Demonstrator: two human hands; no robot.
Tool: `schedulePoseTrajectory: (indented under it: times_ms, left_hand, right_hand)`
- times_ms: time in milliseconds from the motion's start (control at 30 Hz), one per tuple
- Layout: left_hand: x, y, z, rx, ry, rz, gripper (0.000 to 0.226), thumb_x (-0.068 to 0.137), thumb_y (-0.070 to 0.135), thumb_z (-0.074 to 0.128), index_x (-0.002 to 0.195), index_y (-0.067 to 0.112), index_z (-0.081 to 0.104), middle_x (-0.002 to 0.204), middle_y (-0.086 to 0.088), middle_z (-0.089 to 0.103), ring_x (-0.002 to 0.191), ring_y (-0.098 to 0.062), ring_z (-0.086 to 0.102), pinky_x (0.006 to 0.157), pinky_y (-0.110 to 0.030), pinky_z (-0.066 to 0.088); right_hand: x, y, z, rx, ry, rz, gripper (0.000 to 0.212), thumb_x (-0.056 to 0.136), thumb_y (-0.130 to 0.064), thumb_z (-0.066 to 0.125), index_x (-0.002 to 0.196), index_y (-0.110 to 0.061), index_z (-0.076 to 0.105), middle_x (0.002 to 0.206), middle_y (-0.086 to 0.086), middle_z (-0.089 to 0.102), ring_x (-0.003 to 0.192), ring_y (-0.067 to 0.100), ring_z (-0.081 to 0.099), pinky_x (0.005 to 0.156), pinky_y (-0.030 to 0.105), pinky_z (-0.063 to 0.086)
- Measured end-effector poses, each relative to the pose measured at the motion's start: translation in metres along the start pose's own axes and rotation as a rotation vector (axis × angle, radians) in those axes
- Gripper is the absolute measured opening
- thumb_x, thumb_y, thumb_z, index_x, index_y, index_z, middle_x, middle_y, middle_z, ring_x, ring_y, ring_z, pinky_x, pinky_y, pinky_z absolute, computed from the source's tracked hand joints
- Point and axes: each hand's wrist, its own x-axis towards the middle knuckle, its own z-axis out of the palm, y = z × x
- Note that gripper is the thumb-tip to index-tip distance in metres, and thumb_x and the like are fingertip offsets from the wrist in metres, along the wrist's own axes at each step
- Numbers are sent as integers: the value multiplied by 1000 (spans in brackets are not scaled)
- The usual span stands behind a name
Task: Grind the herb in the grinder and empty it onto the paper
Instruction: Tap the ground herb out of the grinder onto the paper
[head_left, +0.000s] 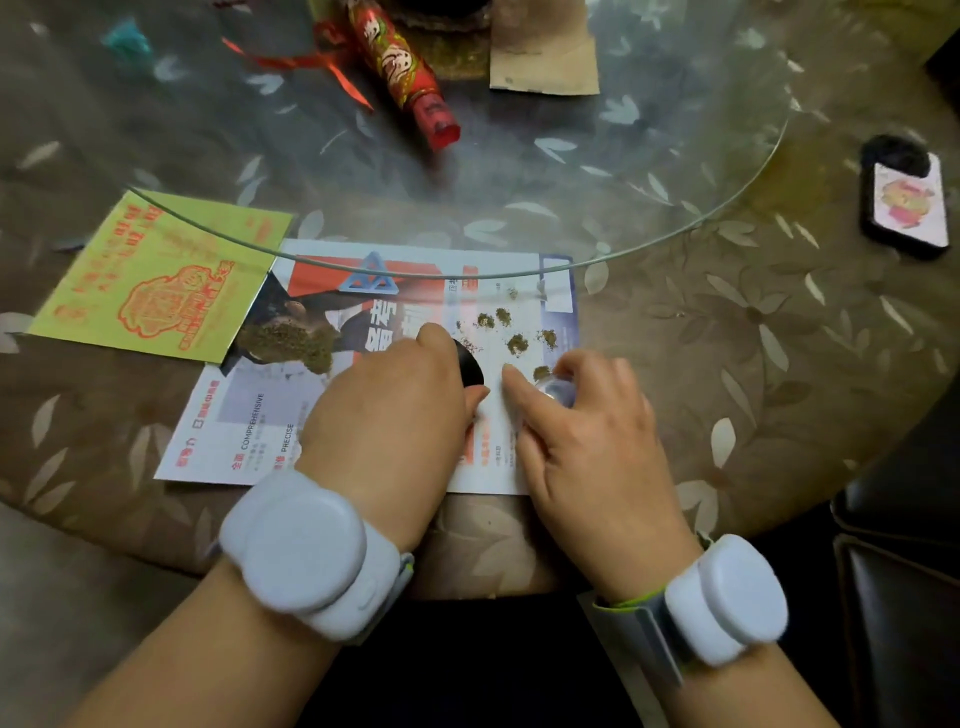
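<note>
A printed paper leaflet (260, 410) lies flat on the table in front of me. A heap of ground herb (291, 345) sits on its left part, and several small clumps of herb (517, 343) are scattered on its right part. My left hand (389, 395) rests on the paper, closed around a black grinder part (470, 366), mostly hidden by the fingers. My right hand (587, 415) holds a small clear, silvery grinder part (561, 392) low over the paper, beside one clump. Both wrists carry white bands.
A yellow-green printed sheet (156, 275) lies left of the leaflet. A red wrapped tube (402, 73) and a brown paper piece (543, 57) lie on a round glass turntable (675, 218) beyond. A phone (906, 200) rests far right. The table edge curves near my body.
</note>
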Motion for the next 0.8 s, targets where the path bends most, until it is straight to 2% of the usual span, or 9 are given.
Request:
schedulePoseTrajectory:
  times_ms: [100,200,333,467,533,633,700,733,800]
  left_hand:
    - [-1,0,0,4,-7,4,39,92,52,45,88,18,27,77,-2,42,74,-28,58,55,-33,31]
    - [0,1,-1,-8,-12,-7,39,92,52,44,89,18,27,79,-1,39,67,-24,44,56,-32,30]
    - [0,0,0,-29,-17,-8,38,92,51,45,90,18,27,84,-5,51,77,-28,57,58,-33,31]
    - [1,-1,3,-22,-18,-6,39,92,52,46,89,19,26,92,-6,58,80,-28,60,59,-33,33]
    - [1,-1,3,-19,-20,-2,39,92,52,45,89,19,26,92,-6,58,79,-26,59,59,-33,33]
    - [0,-1,4,-33,-32,1,39,92,52,46,89,18,26,92,-5,58,78,-26,58,58,-32,33]
    - [0,-2,4,-34,-35,-8,40,92,52,46,89,18,27,90,-5,58,71,-25,52,57,-32,32]
    - [0,-2,3,-36,-36,-11,39,92,52,45,89,18,27,89,-4,58,68,-24,47,57,-32,32]
    - [1,-3,1,-37,-43,-19,39,92,52,45,89,18,28,88,-4,56,67,-21,40,57,-32,33]
  right_hand:
    - [2,-1,1,-34,-4,16,44,79,-30,46,120,-24,62,106,13,53,91,33,48,71,37,38]
    - [1,0,1,-41,-6,11,44,79,-30,45,119,-24,63,104,12,53,90,32,47,71,36,37]
    - [5,1,1,-14,14,8,45,80,-30,42,119,-23,63,103,14,53,89,33,47,70,37,40]
    - [8,0,2,18,34,-4,44,80,-30,40,115,-22,66,100,14,53,88,34,48,70,38,41]
    - [11,4,1,99,72,18,43,81,-30,39,113,-21,68,99,15,53,89,34,49,73,39,43]
    - [18,12,-4,394,149,128,39,84,-29,38,104,-19,71,95,11,57,91,27,54,81,34,43]
    - [24,16,-8,579,152,189,34,86,-24,39,97,-20,71,92,0,60,91,15,55,82,23,42]
    - [27,17,-10,629,146,200,32,86,-20,39,94,-20,70,88,-8,60,91,13,56,82,21,42]
    - [30,18,-12,672,131,189,30,86,-16,40,91,-20,69,82,-16,58,89,17,58,82,31,45]
